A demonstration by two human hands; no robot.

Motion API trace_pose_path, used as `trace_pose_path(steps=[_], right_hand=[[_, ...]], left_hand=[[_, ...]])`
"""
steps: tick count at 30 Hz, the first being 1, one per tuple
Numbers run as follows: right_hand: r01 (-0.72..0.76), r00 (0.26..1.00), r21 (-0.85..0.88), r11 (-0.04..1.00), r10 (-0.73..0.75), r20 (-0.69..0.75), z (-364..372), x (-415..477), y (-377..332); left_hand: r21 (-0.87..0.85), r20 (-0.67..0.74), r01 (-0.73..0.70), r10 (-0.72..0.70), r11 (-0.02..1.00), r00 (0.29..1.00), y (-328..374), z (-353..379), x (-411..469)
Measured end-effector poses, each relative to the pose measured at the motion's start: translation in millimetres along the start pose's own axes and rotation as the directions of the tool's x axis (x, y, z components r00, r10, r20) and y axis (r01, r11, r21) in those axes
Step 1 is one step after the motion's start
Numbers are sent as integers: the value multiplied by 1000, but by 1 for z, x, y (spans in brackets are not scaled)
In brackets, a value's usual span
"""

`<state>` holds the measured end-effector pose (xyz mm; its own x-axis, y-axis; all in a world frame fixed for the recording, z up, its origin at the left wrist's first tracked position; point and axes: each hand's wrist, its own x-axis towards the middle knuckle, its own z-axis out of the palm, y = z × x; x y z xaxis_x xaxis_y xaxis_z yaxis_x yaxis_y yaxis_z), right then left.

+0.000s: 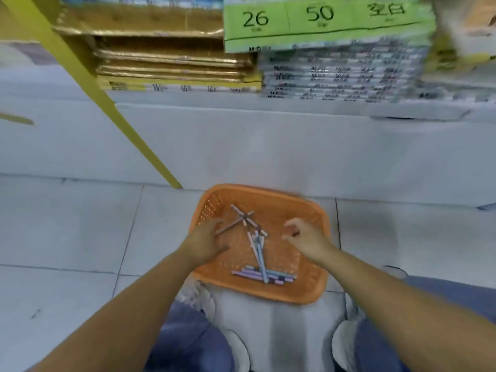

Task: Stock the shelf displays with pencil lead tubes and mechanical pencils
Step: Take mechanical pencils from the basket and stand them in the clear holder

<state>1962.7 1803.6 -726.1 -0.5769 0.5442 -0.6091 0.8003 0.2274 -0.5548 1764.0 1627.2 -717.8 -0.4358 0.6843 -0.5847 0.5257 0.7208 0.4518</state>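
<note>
Mechanical pencils (249, 226) – loose stock in an orange basket (291, 210) on the tiled floor (80, 224), in front of the white shelf base (241, 146)

Location: pencils lie crossed in a heap at the basket's middle, one long one running down toward the near edge. Lead tubes (253, 275), as the shorter pastel pieces seem to be, lie side by side along that near edge.

Count: pencils, roughly five or six. Tubes, about five. Blur and overlap prevent a firm tally of either. Basket, one.

Handling, as judged: very light, stiff, smooth plastic barrels, likely to roll or slip from a loose pinch. Tips and the leads inside are brittle, so no dropping or bending. Best taken at mid-barrel between thumb and fingers, or several gathered parallel into one bunch. Crossed ones need lifting from the top of the heap first. The tubes are short and slick, and are best scooped together against the basket wall.

Hands: left hand (206, 242) is at the heap's left side, fingers and thumb curved about the end of one pencil. Whether it actually grips cannot be told through the blur. Right hand (304, 237) hovers over the basket's right half, fingers loosely curled, holding nothing.

Surroundings: gold-wrapped packs (171, 60) and a green label (322, 20) on the shelf above
</note>
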Motion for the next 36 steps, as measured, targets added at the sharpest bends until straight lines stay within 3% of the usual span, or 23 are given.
trace_pose_path(steps=[4, 7, 10, 14, 16, 21, 25, 28, 31, 36], right_hand=[[-98, 987, -27, 995, 101, 122, 56, 16, 27], [-136, 990, -7, 991, 137, 24, 84, 28, 26], [-167, 982, -120, 979, 153, -113, 103, 41, 16], [-153, 984, -283, 947, 119, -136, 115, 52, 7], [-111, 992, -293, 950, 89, -85, 113, 55, 5], [-33, 977, -95, 995, 52, 206, 73, 61, 18], [13, 917, -171, 985, 56, 395, 49, 56, 32], [-31, 902, -92, 995, 67, 426, 51, 51, 37], [-67, 900, -55, 996, 84, 428, 54, 50, 37], [-78, 892, -65, 995, 99, 441, 55, 47, 38]], left_hand=[[-10, -15, 69, -69, 998, 997, -19, 29, 31], [-53, -26, 80, -82, 995, 996, -25, 44, 50], [-62, -61, 75, -78, 995, 995, -27, 53, 66], [-56, -110, 60, -66, 997, 992, -26, 57, 81], [-49, -112, 40, -45, 998, 993, -26, 58, 86], [-31, -98, 7, -10, 1000, 995, -21, 54, 95], [-107, -190, -149, 127, 983, 974, -7, 48, 101], [-45, -151, -211, 202, 977, 968, 5, 50, 110], [50, -65, -155, 158, 987, 985, 6, 54, 117], [201, -42, -94, 105, 975, 994, -2, 52, 116]])
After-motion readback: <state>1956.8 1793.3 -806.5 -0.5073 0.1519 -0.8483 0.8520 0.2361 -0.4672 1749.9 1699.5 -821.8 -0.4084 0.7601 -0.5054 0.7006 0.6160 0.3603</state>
